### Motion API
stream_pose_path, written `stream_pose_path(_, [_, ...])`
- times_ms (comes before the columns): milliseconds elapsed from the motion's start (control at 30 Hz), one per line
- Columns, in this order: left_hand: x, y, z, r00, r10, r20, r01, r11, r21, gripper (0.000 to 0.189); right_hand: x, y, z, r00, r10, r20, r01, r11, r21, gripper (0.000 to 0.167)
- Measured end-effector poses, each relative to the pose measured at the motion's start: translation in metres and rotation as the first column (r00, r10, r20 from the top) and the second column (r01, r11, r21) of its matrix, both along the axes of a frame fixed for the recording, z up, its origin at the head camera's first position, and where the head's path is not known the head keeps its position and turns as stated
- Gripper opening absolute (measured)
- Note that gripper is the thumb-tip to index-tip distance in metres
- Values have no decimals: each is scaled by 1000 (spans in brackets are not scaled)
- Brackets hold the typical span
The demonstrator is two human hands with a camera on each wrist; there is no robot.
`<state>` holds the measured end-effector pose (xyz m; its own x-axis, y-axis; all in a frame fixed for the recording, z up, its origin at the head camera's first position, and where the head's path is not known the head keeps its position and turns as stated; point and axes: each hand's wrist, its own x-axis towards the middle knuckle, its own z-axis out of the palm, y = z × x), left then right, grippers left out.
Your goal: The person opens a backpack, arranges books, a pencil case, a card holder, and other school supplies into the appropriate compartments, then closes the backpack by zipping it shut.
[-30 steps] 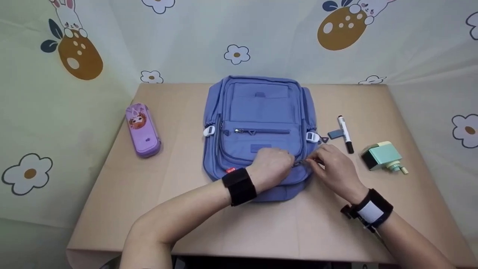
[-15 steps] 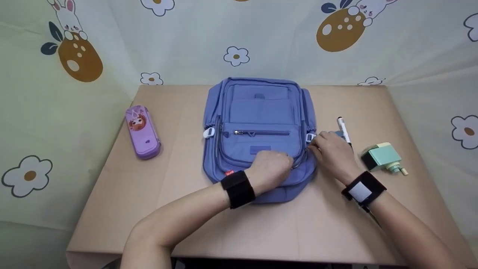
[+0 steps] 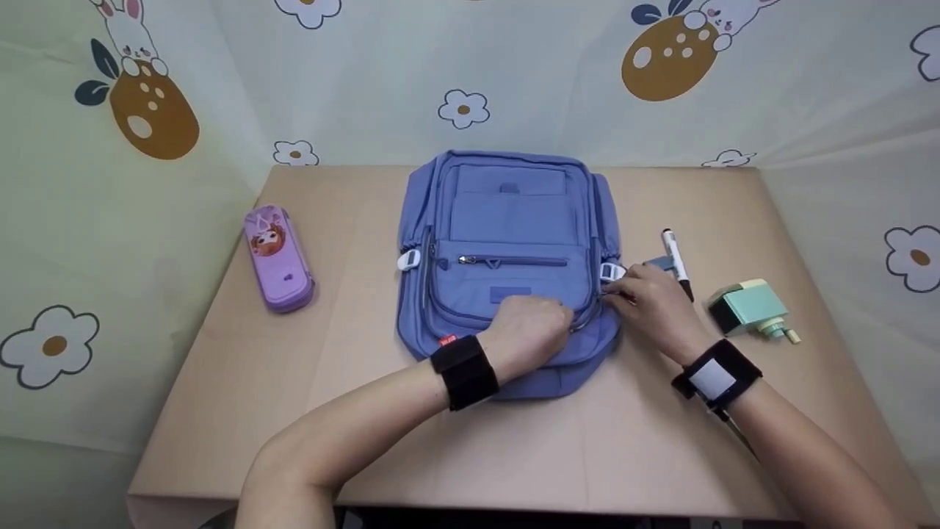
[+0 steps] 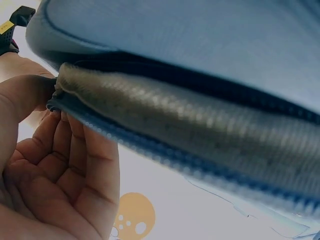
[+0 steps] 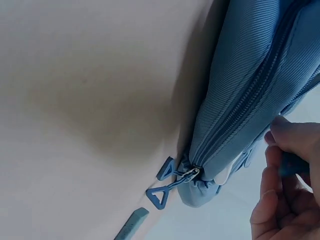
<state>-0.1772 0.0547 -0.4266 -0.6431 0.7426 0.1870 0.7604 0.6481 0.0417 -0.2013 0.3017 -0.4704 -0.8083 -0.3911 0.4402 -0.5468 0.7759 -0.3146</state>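
A blue backpack point(image 3: 514, 213) lies on its back on the table, front pocket upward. My left hand point(image 3: 530, 330) pinches the lower edge of the front pocket; in the left wrist view the unzipped opening shows a pale lining point(image 4: 165, 107) beside the zipper teeth point(image 4: 165, 155). Just right of it, my right hand point(image 3: 653, 305) holds a zipper pull at the bag's right side. That blue pull tab point(image 5: 292, 165) shows between thumb and fingers in the right wrist view. Another zipper point(image 5: 245, 107) there is closed, with triangular pulls point(image 5: 158, 197) hanging at its end.
A purple pencil case point(image 3: 280, 258) lies at the table's left. Right of the backpack are a white marker point(image 3: 676, 257) with a black cap, a small blue-grey block point(image 3: 659, 262) and a mint-green box-shaped object point(image 3: 753, 308). A patterned cloth point(image 3: 382, 81) hangs behind.
My right hand has moved up along the bag's right side with the zipper pull, then stayed nearly still. The left hand keeps its hold on the pocket edge.
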Motion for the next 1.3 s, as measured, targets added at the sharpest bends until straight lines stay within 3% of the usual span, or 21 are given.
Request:
stream_pose_path(267, [3, 1, -2, 997, -6, -76, 6, 1000, 0, 18, -11, -3, 14, 999, -49, 19, 46, 992, 113, 7])
stream_pose_path(633, [3, 1, 1, 999, 6, -54, -7, 1000, -14, 17, -24, -5, 26, 997, -39, 61, 26, 980, 197, 7])
stream_pose_path(800, [2, 1, 3, 999, 14, -45, -14, 1000, -14, 17, -23, -5, 29, 993, -77, 88, 59, 980, 192, 8])
stream_pose_path(967, [2, 1, 5, 1000, 15, -17, -16, 1000, -15, 17, -19, -6, 29, 995, -77, 61, 64, 980, 190, 7])
stream_pose_path(1300, [1, 0, 2, 1000, 2, 6, -2, 1000, 20, 13, -5, -9, 32, 999, 27, 37, -32, 990, 139, 5])
